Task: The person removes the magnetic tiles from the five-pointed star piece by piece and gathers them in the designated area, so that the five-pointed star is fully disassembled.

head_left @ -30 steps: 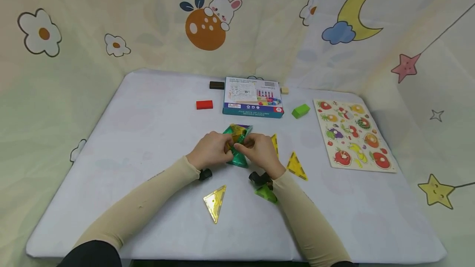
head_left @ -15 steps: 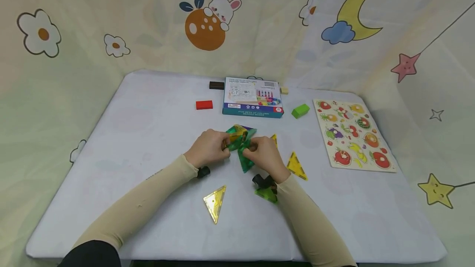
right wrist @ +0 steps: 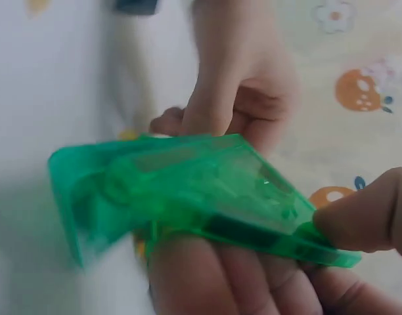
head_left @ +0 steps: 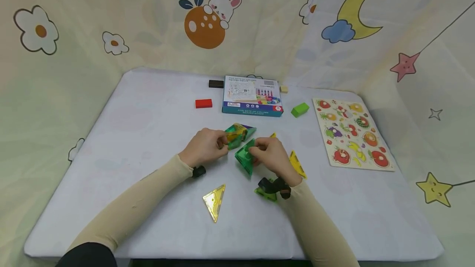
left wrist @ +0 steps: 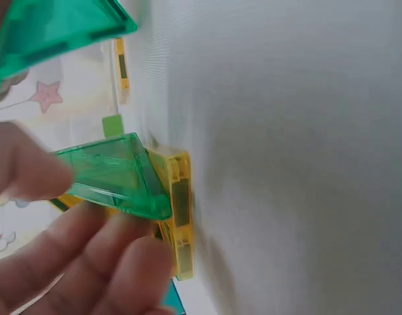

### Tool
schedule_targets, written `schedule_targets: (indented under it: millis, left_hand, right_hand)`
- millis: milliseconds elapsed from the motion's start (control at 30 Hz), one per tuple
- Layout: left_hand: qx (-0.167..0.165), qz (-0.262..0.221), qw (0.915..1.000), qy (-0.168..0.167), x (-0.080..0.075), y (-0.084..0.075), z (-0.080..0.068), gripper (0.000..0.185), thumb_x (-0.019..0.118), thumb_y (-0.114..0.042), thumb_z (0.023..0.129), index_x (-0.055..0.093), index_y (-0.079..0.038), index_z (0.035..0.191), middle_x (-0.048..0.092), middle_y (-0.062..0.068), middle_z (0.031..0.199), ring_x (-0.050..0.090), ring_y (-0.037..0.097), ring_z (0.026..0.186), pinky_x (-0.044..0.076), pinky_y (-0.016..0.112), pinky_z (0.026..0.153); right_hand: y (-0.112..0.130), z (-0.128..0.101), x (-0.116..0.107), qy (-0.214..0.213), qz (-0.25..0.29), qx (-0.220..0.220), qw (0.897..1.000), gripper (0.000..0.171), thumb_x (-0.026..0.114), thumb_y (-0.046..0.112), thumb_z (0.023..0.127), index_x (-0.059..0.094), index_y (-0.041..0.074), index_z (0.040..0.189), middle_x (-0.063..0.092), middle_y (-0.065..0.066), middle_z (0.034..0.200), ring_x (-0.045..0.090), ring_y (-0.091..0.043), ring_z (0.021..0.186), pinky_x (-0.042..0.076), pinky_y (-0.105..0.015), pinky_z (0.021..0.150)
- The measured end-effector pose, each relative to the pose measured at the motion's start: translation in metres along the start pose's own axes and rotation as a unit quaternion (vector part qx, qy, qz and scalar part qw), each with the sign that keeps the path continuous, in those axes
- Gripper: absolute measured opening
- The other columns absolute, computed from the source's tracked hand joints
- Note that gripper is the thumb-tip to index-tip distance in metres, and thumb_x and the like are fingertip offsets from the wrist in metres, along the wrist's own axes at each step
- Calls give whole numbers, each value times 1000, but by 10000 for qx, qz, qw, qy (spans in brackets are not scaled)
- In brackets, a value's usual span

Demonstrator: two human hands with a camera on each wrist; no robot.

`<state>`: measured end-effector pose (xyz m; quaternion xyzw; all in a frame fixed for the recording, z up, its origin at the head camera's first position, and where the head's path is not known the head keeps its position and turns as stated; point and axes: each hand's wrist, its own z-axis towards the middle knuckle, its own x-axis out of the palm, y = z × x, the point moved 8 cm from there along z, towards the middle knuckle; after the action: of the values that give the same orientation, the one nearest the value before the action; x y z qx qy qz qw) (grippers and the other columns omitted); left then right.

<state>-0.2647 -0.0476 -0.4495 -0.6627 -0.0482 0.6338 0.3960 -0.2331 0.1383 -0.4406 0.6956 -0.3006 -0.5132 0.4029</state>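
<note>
My left hand (head_left: 204,147) holds a cluster of see-through magnetic tiles (head_left: 234,134), green and yellow with a purple edge at the back. In the left wrist view its thumb lies on a green triangle tile (left wrist: 109,172), with a yellow tile (left wrist: 181,220) standing upright beside it. My right hand (head_left: 275,155) pinches a green tile piece (head_left: 245,158), apart from the cluster and nearer to me. Seen from the right wrist, this green piece (right wrist: 221,190) is folded at an angle, thumb on top and fingers beneath.
Loose yellow triangle tiles lie in front (head_left: 214,203) and at right (head_left: 297,164); a light green tile (head_left: 264,193) is partly under the right wrist. Behind are a boxed bead set (head_left: 252,96), red block (head_left: 203,103), black block (head_left: 216,84) and green block (head_left: 299,109). A fruit puzzle board (head_left: 352,135) lies right.
The green piece has come away from the cluster, as my right hand moved right and slightly toward me with it. My left hand shifted a little left, still holding the cluster.
</note>
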Motion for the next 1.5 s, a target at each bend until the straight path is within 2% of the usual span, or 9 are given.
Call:
schedule_targets:
  millis: [133, 300, 533, 800, 967, 1133, 1300, 1400, 1500]
  left_hand:
    - [253, -553, 9981, -123, -6, -6, -5, 9, 69, -19, 94, 75, -14, 98, 74, -3, 86, 62, 10, 75, 55, 26, 70]
    - [590, -1878, 9783, 643, 1, -21, -12, 20, 62, -14, 100, 76, -13, 114, 77, 0, 109, 67, 13, 97, 57, 37, 94]
    - [145, -2362, 9634, 1257, 13, -16, -17, 22, 70, -17, 96, 70, -10, 117, 75, 3, 109, 70, 13, 100, 59, 36, 97]
    - [-534, -2794, 9481, 1420, 17, 1, -24, 28, 78, -20, 93, 72, -9, 118, 77, 5, 104, 72, 14, 95, 61, 29, 88]
    - [-582, -2629, 9537, 1337, 5, 10, -28, 26, 78, -19, 93, 75, -10, 117, 78, 4, 104, 73, 13, 96, 61, 31, 90]
    - [-625, -1923, 9735, 1073, -16, 32, -37, 25, 73, -20, 98, 76, -14, 123, 78, 3, 113, 70, 15, 101, 58, 32, 91]
    - [-1088, -1203, 9845, 666, -32, 68, -42, 26, 64, -20, 103, 76, -19, 127, 75, 4, 123, 64, 21, 106, 53, 33, 89]
    - [-1287, -964, 9858, 488, -39, 84, -42, 28, 60, -19, 105, 74, -17, 129, 73, 8, 126, 64, 25, 109, 53, 38, 93]
    - [-1356, -678, 9878, 350, -45, 91, -41, 28, 60, -18, 104, 74, -15, 128, 72, 10, 130, 63, 28, 115, 52, 46, 101]
  right_hand:
    - [5, -2, 0, 173, 740, -152, 9970, 22, 64, 10, 96, 61, -3, 79, 72, -10, 74, 69, -22, 62, 63, -51, 68]
    - [6, -3, 2, 356, 1419, -202, 9890, 21, 61, 7, 98, 59, -6, 81, 70, -1, 70, 69, -17, 62, 64, -43, 66]
    - [0, -6, 0, 87, 2092, -103, 9778, 18, 63, 5, 99, 64, -13, 99, 74, 2, 74, 71, -16, 61, 64, -36, 67]
    - [-11, -13, 6, 19, 1866, 148, 9823, 20, 74, 9, 96, 67, -8, 105, 76, -4, 82, 78, -30, 72, 64, -38, 75]
    - [-18, -15, 8, 115, 1734, 306, 9843, 18, 74, 10, 96, 67, -6, 101, 77, -6, 83, 78, -37, 77, 64, -43, 79]
    - [-26, -19, 4, 187, 1375, 409, 9895, 17, 74, 10, 96, 65, -5, 95, 77, -9, 81, 78, -36, 75, 63, -49, 79]
    - [-29, -28, 22, 1090, 814, 348, 9901, 21, 73, 10, 96, 67, -7, 107, 76, -12, 81, 77, -29, 70, 65, -43, 72]
    - [-27, -32, 36, 1496, 394, 163, 9878, 18, 74, 11, 95, 66, -5, 100, 69, -8, 72, 75, -26, 65, 64, -38, 68]
    - [-24, -32, 45, 1524, -87, 52, 9883, 16, 76, 12, 94, 65, 0, 90, 65, -4, 67, 73, -22, 60, 63, -34, 63]
